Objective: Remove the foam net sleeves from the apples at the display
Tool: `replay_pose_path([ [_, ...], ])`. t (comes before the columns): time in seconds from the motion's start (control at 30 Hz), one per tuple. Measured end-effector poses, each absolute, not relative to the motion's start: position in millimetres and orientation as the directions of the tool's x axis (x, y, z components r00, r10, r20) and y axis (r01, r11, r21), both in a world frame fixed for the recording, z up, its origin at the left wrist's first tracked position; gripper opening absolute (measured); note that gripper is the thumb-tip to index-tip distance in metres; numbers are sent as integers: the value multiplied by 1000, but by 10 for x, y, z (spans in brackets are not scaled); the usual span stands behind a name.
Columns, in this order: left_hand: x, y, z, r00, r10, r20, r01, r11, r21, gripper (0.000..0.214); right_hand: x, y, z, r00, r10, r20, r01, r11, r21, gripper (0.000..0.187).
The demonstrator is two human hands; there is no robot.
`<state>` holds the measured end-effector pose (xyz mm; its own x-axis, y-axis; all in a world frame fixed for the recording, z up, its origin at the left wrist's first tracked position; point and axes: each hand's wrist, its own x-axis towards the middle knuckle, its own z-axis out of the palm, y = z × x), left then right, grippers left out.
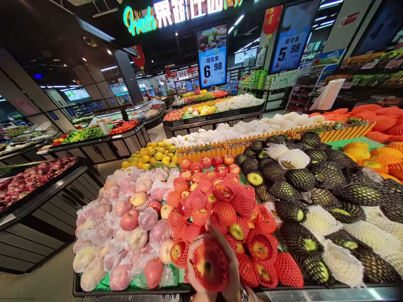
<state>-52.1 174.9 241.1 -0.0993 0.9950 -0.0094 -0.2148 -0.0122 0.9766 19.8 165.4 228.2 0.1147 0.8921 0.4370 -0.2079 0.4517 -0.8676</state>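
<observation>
Apple (210, 263) in red foam netting sits cupped between both hands, left hand (193, 272) and right hand (231, 268) closed around it just below the netted-apple heap (220, 205); turning it slowly with a light grip would avoid bruising.

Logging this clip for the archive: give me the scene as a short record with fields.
place: supermarket fruit section
held item: apple in red foam net
left hand: cups the apple's left side
right hand: wraps its right side, fingers over the top
below hands: pile of red-netted apples
to the left: apples in clear wrap
to the right: green fruit in black nets
overhead: price sign reading 6.98
</observation>
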Motion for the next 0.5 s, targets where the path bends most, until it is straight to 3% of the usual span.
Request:
replay_pose_path([
  [0.2,-554,1852,2432,-104,959,-262,-556,162,815,98,161,1644,2273,33,920,391,-106,392,-914,66],
  [0.4,-652,2107,2541,-178,950,-256,-733,46,679,83,425,1876,2740,-455,860,231,143,326,-934,82],
  [0.5,-690,2128,2471,-287,951,-116,-688,-120,715,76,536,1959,2950,-539,822,183,163,315,-935,86],
])
